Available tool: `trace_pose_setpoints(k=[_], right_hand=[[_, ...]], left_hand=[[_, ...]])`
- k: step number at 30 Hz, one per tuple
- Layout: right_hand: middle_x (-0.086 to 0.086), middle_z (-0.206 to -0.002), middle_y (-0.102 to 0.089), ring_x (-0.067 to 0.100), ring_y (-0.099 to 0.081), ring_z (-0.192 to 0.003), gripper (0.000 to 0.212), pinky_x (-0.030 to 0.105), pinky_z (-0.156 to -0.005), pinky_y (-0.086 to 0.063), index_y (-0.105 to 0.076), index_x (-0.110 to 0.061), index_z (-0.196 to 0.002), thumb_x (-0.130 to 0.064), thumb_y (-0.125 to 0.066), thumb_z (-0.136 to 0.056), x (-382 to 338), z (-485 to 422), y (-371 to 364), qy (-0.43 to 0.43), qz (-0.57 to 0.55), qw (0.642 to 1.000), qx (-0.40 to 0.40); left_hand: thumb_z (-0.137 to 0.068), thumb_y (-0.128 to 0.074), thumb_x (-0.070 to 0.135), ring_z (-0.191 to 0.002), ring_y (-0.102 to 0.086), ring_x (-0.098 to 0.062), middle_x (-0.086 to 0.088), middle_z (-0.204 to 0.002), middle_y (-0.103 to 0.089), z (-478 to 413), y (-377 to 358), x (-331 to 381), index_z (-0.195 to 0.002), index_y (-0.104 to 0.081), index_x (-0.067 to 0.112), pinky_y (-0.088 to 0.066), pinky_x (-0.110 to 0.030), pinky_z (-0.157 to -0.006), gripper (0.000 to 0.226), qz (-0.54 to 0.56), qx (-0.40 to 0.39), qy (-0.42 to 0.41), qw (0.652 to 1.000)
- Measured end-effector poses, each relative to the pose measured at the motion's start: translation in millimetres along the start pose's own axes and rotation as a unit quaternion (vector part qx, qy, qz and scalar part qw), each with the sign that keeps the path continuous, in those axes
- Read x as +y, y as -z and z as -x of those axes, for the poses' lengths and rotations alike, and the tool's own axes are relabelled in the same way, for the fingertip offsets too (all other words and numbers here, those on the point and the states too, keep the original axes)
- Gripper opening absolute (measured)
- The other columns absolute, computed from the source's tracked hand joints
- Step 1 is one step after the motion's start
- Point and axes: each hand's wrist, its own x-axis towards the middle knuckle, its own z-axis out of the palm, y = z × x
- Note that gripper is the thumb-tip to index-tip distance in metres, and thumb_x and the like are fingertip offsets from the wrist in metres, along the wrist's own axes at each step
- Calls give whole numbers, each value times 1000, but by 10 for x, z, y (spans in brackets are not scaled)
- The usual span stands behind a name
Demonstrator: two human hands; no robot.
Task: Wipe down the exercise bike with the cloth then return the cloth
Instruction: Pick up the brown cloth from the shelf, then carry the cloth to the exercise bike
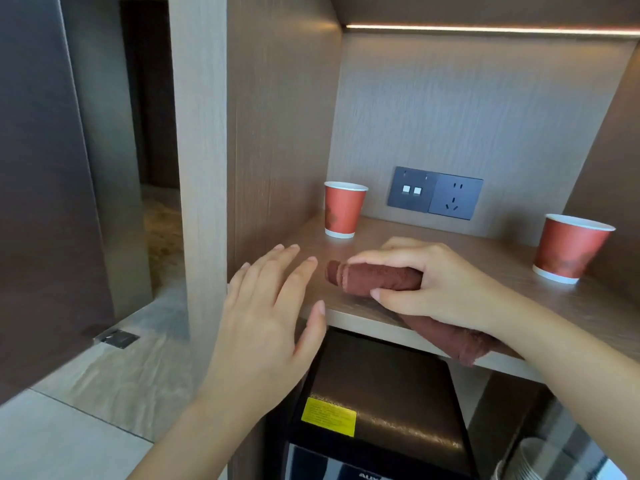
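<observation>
A dark red-brown cloth (377,278), rolled up, lies across the front of a wooden shelf (502,258), one end hanging past the shelf's front edge under my wrist. My right hand (429,282) grips the roll, fingers over its top and thumb at its near side. My left hand (270,306) hovers just left of the roll with fingers spread and straight, holding nothing, over the shelf's left front corner. The exercise bike is not in view.
Two red paper cups stand on the shelf: one (344,209) at the back left, one (568,247) at the right. A wall socket plate (434,192) sits on the back panel. A small black fridge (377,403) is below. A wooden side panel (277,133) bounds the left.
</observation>
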Motion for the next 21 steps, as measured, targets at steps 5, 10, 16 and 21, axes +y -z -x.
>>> trace_pose_setpoints(k=[5, 10, 16, 21], right_hand=[[-19, -98, -56, 5, -53, -95, 40, 16, -78, -40, -58, -41, -114, -24, -65, -78, -247, 43, -164, 57, 18, 995, 86], [-13, -97, -57, 10, -51, -94, 41, 25, -81, -42, -59, -40, -115, -30, -60, -74, -721, -24, -518, 101, 27, 984, 142], [-11, -94, -58, 19, -54, -91, 43, 33, -80, -46, -60, -36, -114, -28, -59, -73, -1529, -207, -1287, 147, -27, 975, 164], [-11, -98, -57, 19, -53, -92, 43, 31, -78, -47, -58, -33, -118, -30, -58, -75, -2444, -299, -2050, 187, -86, 969, 137]], left_hand=[[-85, -41, 28, -121, -45, -29, -15, -123, -55, 205, 210, -56, -118, -55, 5, -35, -43, -99, 43, -23, 19, 6, 1000], [-84, -42, 28, -118, -48, -32, -15, -122, -57, 567, 626, -298, -116, -57, 6, -37, -51, -98, 41, -96, 13, 49, 994], [-84, -44, 26, -117, -50, -34, -17, -119, -59, 1203, 1479, -711, -112, -59, 3, -41, -52, -93, 40, -192, 15, 102, 976], [-84, -43, 27, -117, -50, -36, -19, -118, -60, 1850, 2410, -1014, -110, -61, 4, -36, -54, -95, 40, -285, -1, 171, 943]])
